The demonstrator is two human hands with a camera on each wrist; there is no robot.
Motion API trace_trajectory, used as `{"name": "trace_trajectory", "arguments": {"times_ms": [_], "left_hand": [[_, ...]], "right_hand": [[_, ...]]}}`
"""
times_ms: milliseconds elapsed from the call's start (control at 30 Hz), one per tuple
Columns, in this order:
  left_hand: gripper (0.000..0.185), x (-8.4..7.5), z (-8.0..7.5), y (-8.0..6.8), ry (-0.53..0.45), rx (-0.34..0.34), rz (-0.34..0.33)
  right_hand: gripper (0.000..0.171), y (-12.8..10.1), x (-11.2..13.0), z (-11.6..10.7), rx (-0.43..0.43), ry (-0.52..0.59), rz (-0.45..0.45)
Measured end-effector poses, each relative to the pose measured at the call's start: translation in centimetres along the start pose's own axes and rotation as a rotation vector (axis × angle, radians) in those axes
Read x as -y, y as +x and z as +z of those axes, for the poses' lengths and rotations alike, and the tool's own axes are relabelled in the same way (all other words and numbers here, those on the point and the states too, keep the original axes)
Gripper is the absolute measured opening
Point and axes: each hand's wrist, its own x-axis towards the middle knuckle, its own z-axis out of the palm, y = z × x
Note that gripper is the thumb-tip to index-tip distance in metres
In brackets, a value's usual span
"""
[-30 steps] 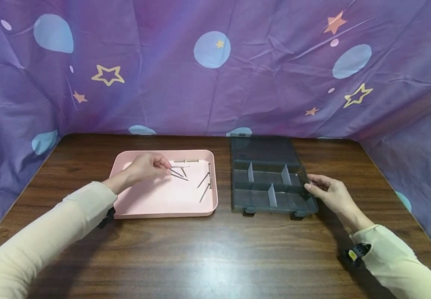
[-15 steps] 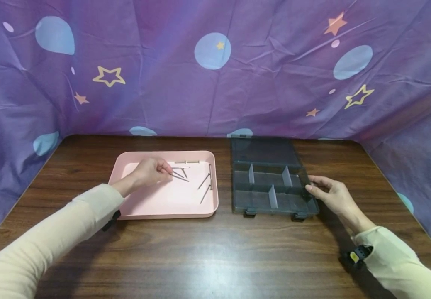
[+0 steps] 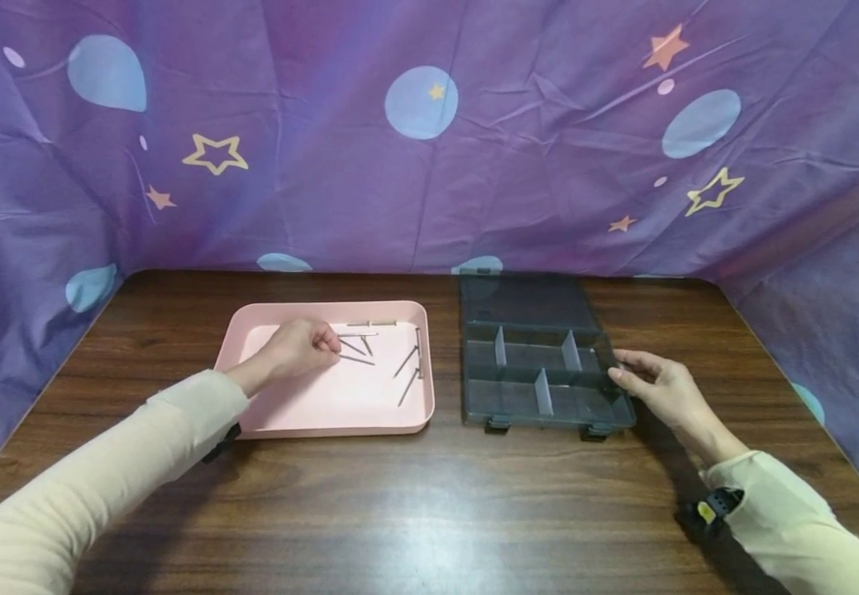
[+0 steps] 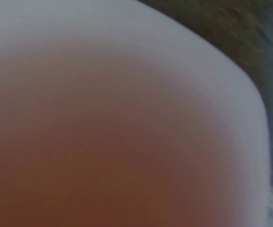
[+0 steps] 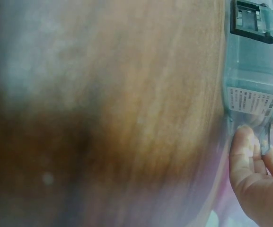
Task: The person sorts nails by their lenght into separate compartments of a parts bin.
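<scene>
The left grip (image 3: 297,345) pinches a nail (image 3: 357,359) inside the tray (image 3: 280,430), where more nails (image 3: 406,362) lie. The right grip (image 3: 669,393) holds the side of the open case (image 3: 541,420), its compartments parted by dividers (image 3: 544,392).

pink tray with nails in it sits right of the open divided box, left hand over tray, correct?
Wrong side: the head view shows the pink tray with nails in it left of the open divided box, left hand over the tray.
</scene>
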Motion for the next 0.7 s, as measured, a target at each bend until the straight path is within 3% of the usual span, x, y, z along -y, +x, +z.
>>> {"name": "trace_trajectory", "arguments": {"times_ms": [300, 567, 700], "left_hand": [[0.002, 0.29, -0.01, -0.07, 0.068, -0.001, 0.071], [0.003, 0.34, 0.00, 0.06, 0.191, 0.045, 0.146], [0.004, 0.26, 0.02, -0.03, 0.210, 0.072, 0.144]], "right_hand": [[0.043, 0.14, 0.08, -0.09, -0.002, -0.046, 0.019], [0.044, 0.08, 0.25, -0.12, -0.003, -0.025, 0.017], [0.043, -0.01, 0.28, -0.09, 0.000, -0.010, 0.016]]}}
